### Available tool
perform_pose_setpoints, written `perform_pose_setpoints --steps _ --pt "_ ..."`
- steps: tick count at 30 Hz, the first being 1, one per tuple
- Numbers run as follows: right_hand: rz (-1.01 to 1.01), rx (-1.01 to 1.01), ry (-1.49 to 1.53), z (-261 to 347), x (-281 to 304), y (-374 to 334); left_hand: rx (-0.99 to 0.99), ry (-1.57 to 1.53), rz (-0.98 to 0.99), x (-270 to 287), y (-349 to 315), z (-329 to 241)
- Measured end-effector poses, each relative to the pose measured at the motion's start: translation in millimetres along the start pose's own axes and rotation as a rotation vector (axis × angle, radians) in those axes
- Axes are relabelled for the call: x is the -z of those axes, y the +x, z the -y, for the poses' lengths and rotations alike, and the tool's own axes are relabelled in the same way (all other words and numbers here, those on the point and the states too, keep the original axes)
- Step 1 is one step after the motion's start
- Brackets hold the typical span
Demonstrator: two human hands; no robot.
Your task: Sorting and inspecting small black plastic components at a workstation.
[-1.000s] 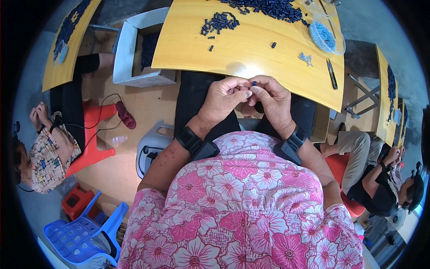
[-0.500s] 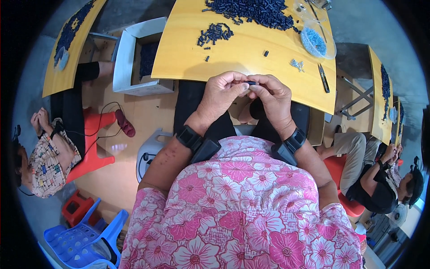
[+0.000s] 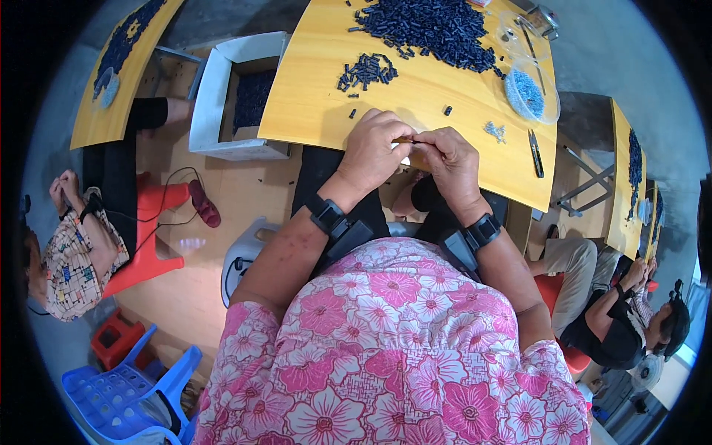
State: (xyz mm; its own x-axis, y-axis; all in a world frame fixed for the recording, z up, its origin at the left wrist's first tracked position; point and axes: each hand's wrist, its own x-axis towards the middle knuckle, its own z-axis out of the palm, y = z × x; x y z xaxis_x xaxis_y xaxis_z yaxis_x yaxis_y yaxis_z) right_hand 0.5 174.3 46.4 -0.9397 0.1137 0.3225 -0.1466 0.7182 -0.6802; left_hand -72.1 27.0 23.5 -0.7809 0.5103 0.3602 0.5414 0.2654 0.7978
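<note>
Close together at the table's near edge, my left hand (image 3: 373,150) and my right hand (image 3: 450,165) are both closed in a pinch. Between their fingertips is a small black piece (image 3: 416,142), mostly covered by the fingers. Just beyond my hands, one loose black piece (image 3: 352,113) lies on the left and another black piece (image 3: 448,110) on the right. Farther off is a small cluster of black pieces (image 3: 368,72), with a large heap of the same black pieces (image 3: 426,30) behind it. A few pale clear bits (image 3: 495,132) lie right of my hands.
Dark-handled thread snips (image 3: 535,153) lie near the yellow table's (image 3: 311,111) right edge. A clear tub of light-blue bits (image 3: 528,95) and a metal cup (image 3: 544,21) stand behind. An open carton (image 3: 211,111) is at the left. People sit at tables on both sides.
My left hand has turned so its back faces up and its fingers curl over more of the black piece. The view has shifted slightly; the things on the table appear unmoved.
</note>
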Motion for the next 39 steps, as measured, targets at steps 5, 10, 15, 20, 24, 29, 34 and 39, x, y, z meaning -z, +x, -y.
perform_pose_setpoints --steps 5,10,15,20,24,29,34,39 --pt "0.016 0.018 -0.031 -5 -2 -1 -0.050 0.103 0.019 -4 2 2" --pt "0.013 -0.060 0.092 -18 -4 -5 -0.049 0.134 -0.005 -6 1 2" --pt "0.101 -0.341 0.447 -14 5 -3 -0.048 0.145 -0.008 -7 1 1" --pt "0.101 -0.574 0.689 -13 6 2 -0.003 0.133 0.005 -7 0 1" --pt "0.141 -0.603 0.706 -15 5 3 -0.015 0.135 0.000 -7 0 3" --pt "0.148 -0.614 0.710 -14 5 5 -0.052 0.122 -0.053 -7 2 1" --pt "0.154 -0.633 0.684 -10 6 10 -0.053 0.172 -0.022 -8 1 1" --pt "0.250 -0.659 0.662 -11 11 17 -0.060 0.151 -0.026 -7 0 1"
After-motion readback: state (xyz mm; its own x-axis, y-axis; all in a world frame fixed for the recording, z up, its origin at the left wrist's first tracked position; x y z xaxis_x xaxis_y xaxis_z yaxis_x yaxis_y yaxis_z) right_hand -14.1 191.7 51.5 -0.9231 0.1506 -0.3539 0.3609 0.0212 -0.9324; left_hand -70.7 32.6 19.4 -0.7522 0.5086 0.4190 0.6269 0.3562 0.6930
